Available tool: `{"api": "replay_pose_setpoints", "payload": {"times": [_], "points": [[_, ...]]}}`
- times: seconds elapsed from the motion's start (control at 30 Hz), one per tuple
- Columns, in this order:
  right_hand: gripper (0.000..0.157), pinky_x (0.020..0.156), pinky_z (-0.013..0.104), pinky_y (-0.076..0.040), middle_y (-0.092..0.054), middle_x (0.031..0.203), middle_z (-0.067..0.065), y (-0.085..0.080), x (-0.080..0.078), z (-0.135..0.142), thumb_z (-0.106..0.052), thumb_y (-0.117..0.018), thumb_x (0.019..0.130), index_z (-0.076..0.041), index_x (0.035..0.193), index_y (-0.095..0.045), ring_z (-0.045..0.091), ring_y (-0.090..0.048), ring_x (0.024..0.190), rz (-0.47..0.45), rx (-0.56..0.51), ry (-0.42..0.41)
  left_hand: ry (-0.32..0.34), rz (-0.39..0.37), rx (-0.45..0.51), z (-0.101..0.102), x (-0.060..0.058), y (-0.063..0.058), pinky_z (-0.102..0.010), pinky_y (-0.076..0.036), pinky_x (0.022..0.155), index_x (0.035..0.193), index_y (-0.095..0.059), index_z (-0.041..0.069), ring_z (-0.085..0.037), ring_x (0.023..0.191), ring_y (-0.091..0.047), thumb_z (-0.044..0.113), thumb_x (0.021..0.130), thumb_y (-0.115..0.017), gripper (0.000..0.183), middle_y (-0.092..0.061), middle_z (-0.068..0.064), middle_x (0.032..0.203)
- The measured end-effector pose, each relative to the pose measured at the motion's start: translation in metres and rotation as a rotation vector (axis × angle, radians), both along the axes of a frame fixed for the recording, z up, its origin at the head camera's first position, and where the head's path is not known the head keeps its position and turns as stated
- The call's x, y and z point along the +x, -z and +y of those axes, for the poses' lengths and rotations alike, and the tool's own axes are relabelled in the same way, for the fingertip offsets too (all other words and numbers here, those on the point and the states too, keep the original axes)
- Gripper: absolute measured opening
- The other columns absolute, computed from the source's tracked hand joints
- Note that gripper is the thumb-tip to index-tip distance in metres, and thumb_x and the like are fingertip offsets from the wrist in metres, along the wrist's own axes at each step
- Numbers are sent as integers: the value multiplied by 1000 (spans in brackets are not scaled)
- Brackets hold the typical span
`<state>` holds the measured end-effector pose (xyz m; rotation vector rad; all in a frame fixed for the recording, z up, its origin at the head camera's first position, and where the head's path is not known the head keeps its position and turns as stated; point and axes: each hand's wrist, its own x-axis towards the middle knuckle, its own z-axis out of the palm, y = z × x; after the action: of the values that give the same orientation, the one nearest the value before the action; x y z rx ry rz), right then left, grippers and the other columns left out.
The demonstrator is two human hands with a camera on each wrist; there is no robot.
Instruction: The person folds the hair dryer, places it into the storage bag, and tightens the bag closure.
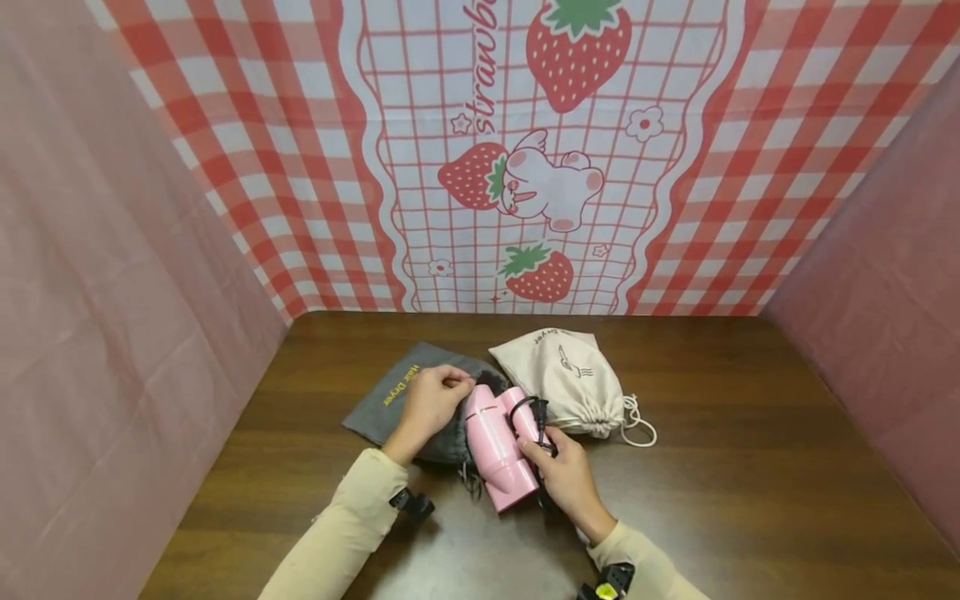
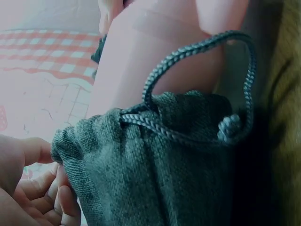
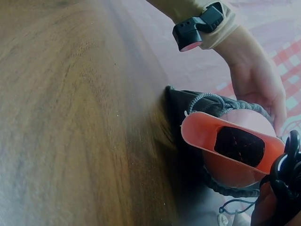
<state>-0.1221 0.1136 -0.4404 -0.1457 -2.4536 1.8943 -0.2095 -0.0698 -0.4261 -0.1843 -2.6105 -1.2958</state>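
A pink hair dryer (image 1: pixel 495 442) lies tilted with its rear end at the mouth of a grey drawstring bag (image 1: pixel 444 357) lettered "Hair Dryer". My right hand (image 1: pixel 572 479) grips the dryer's handle together with its bundled black cord (image 1: pixel 540 410). At the far side of the bag's opening, my left hand (image 1: pixel 431 404) pinches the rim between thumb and fingers, which the left wrist view shows closely. There the looped drawstring (image 2: pixel 249 75) hangs over the pink body. The right wrist view looks into the flat nozzle (image 3: pixel 200 133), which points away from the bag.
Beside the dryer, a cream drawstring bag (image 1: pixel 573 375) with a printed hair dryer lies with its mouth drawn together and white cords (image 1: pixel 637 425) trailing right. A wooden table (image 1: pixel 750 467) carries everything. Strawberry-print cloth (image 1: pixel 495 250) hangs behind, with pink cloth at both sides.
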Motion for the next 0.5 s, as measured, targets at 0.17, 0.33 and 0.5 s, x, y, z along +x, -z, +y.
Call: {"api": "replay_pose_setpoints", "payload": {"times": [0.17,0.33,0.5], "points": [[19,46,19,-38,-43,56,-4,3,-1,0,-10,-64,82,4,94,-60,2,-42,46,5,-13,-15,83,0,-42,6,7,-2,-21,-47,61,81,-70,13,-8,64,-61,22,77,-66,10,-69,0,72],[19,46,20,-39,-43,56,-4,5,-2,0,-10,-64,82,4,94,-60,3,-43,46,8,4,-20,125,9,-164,8,8,-2,-21,-44,60,78,-68,16,-5,61,-57,22,77,-66,7,-66,3,69],[17,46,19,-39,-42,55,-3,7,-2,1,-9,-64,81,4,93,-61,3,-43,46,17,25,-38,192,34,-341,12,6,-3,-26,-43,69,85,-65,17,-11,74,-56,24,72,-69,15,-61,2,79]]}}
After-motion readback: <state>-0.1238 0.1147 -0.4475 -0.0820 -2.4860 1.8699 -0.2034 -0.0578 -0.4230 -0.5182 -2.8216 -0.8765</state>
